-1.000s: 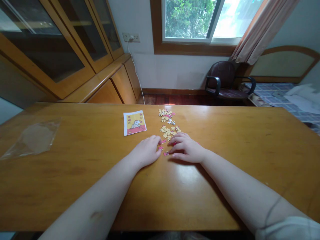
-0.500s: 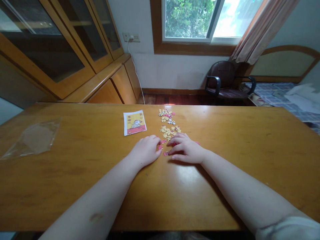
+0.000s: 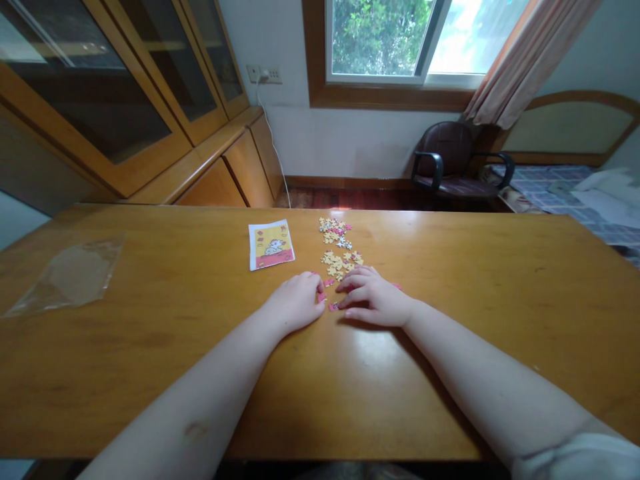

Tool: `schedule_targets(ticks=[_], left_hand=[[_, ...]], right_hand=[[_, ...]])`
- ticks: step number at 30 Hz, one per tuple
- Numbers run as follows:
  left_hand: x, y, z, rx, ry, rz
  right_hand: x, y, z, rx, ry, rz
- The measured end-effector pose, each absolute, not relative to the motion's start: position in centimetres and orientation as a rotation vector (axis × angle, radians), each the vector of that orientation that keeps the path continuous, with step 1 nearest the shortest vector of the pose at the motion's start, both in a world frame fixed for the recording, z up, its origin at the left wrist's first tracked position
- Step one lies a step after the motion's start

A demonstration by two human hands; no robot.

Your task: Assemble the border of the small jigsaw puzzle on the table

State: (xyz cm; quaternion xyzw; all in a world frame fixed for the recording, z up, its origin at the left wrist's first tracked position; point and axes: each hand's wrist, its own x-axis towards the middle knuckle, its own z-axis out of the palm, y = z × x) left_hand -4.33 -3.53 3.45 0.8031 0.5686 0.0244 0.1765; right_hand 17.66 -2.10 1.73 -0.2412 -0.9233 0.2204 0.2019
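On table [image 3: 450,373], hands [image 3: 295,303] touching puzzle pieces [image 3: 336,263]

left hand [image 3: 295,303] edges slightly toward the right hand [image 3: 376,298], fingertips now touching the pink puzzle pieces [image 3: 327,297] just below the yellow puzzle pile [image 3: 340,263]. gap between the hands narrows. right hand's fingers curl a little tighter.

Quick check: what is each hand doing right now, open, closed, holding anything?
Left hand: palm down on the table, fingertips on red puzzle pieces; grip cannot be told.
Right hand: palm down, fingers spread on the same pieces; nothing visibly held.
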Motion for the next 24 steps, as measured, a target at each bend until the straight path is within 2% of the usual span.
schedule_targets(ticks=[11, 24], left_hand=[[-4.85, -3.38, 3.35, 2.214, 1.489, 0.073], [-5.04, -3.53, 3.63, 2.273, 1.615, 0.003]], right_hand=[[17.7, -2.06, 1.63, -0.648, -2.577, 0.621], [17.67, -2.09, 1.67, -0.674, -2.589, 0.625]])
